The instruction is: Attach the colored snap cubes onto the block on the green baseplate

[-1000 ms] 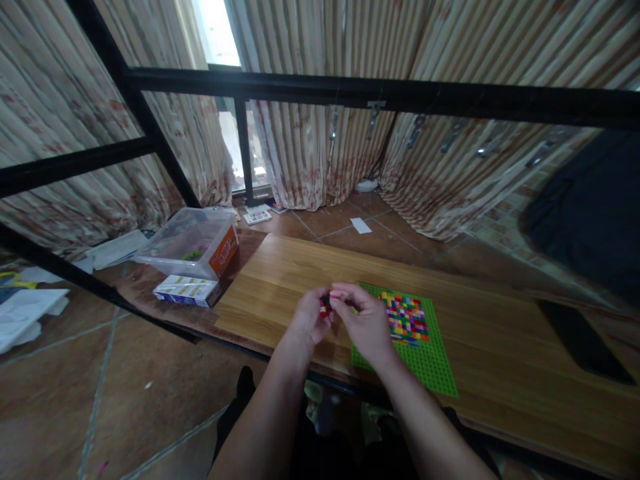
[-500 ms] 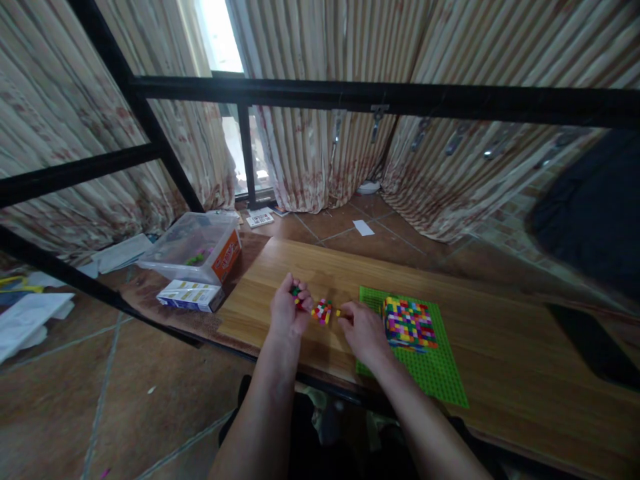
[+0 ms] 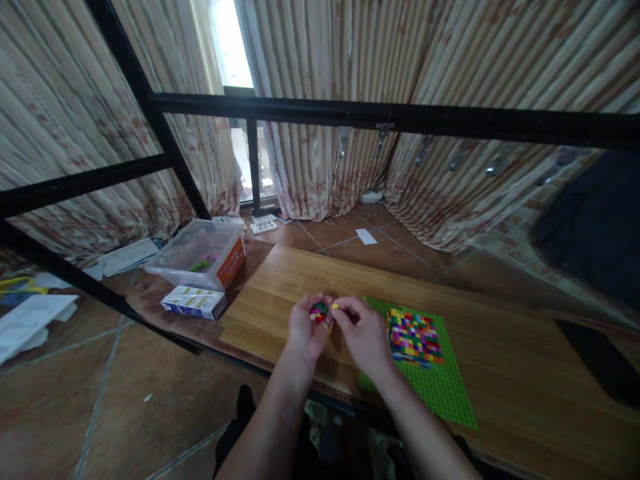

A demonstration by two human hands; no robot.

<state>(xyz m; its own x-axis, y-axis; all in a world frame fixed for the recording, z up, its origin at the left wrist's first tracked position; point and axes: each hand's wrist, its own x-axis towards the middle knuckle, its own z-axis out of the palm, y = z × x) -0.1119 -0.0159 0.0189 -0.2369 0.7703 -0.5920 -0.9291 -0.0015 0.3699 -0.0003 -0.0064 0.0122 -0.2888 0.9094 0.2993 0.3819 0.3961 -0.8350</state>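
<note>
My left hand (image 3: pixel 304 328) is cupped palm-up above the wooden tabletop, its fingers curled around several small toy bricks (image 3: pixel 319 311) in green, red, pink and white. Just to its right, my right hand (image 3: pixel 361 328) pinches a yellow toy brick (image 3: pixel 335 306) between thumb and finger, close to the left fingertips. Beside the right wrist, a block built of many coloured bricks (image 3: pixel 415 335) stands on a green studded baseplate (image 3: pixel 447 393). The left hand hides the tabletop below it.
A clear plastic bin (image 3: pixel 193 250) with a few bricks inside stands on the left, behind a small white and blue box (image 3: pixel 194 301). A dark flat object (image 3: pixel 597 357) lies on the tabletop (image 3: pixel 525 373) at the right. A black metal rail (image 3: pixel 320 110) crosses beyond.
My left hand has moved right and turned its palm up, covering the spot where a small pile of bricks lay. The right hand, still pinching the yellow brick, is now beside it.
</note>
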